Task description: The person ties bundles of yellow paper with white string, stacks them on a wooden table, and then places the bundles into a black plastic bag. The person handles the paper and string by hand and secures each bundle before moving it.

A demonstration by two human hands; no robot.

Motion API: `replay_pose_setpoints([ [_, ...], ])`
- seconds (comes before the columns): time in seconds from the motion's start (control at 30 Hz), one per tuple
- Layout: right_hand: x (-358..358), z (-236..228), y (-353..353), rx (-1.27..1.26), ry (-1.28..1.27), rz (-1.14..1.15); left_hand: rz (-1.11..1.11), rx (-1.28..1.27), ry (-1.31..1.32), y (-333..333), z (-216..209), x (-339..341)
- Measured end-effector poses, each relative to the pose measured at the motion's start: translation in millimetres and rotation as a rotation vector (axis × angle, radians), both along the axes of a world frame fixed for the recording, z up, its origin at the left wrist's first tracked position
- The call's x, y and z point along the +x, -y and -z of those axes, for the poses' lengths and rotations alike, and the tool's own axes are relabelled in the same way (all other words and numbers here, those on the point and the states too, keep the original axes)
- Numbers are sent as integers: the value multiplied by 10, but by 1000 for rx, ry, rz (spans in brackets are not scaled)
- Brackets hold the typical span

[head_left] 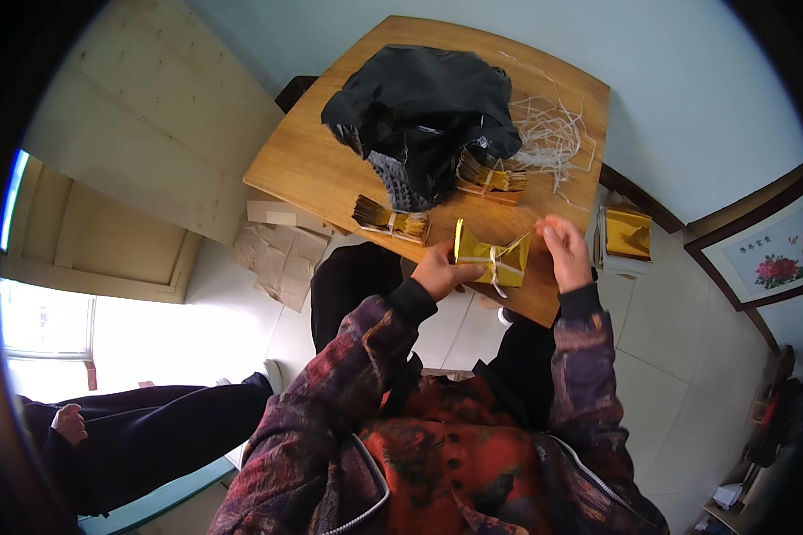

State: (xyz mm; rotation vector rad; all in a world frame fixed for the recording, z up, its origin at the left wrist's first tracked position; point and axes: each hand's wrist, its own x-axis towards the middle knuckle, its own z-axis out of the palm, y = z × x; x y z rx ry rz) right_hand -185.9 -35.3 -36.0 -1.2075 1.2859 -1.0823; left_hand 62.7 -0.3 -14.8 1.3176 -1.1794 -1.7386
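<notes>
My left hand (444, 271) grips a bundle of shiny gold paper (475, 253) at its left side, above the near table edge. A white string (496, 260) wraps the bundle's middle, and a loose end hangs down. Just right of it, my right hand (566, 253) is closed in a pinch; a strand of the string seems to run up to its fingertips. Two more tied bundles lie on the table: one gold and dark bundle (391, 220) left of my hands, another bundle (492, 178) farther back beside a black plastic bag (419, 89).
Loose white strings (553, 134) lie in a tangle on the wooden table (308, 147). Flattened cardboard (281, 259) is on the floor at left, a gold paper stack (627, 234) at right. A person's hand (70, 423) rests on dark trousers at lower left.
</notes>
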Motion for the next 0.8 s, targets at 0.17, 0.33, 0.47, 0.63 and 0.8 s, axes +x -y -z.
replay_pose_setpoints([
  [0.17, 152, -59, -497, -89, 27, -102, 103, -41, -43, 117, -23, -165],
  [0.33, 298, -130, -481, -165, -377, 107, -174, -628, 655, 80, -63, -290],
  [0.47, 337, -204, -490, -128, -585, 140, -119, -922, 573, -4, -47, -272],
  [0.63, 394, -296, -569, -376, -817, 341, 30, -971, 488, 76, 34, -338],
  [0.8, 415, -480, -644, -485, -719, 84, 80, -913, 515, 114, 100, -310],
])
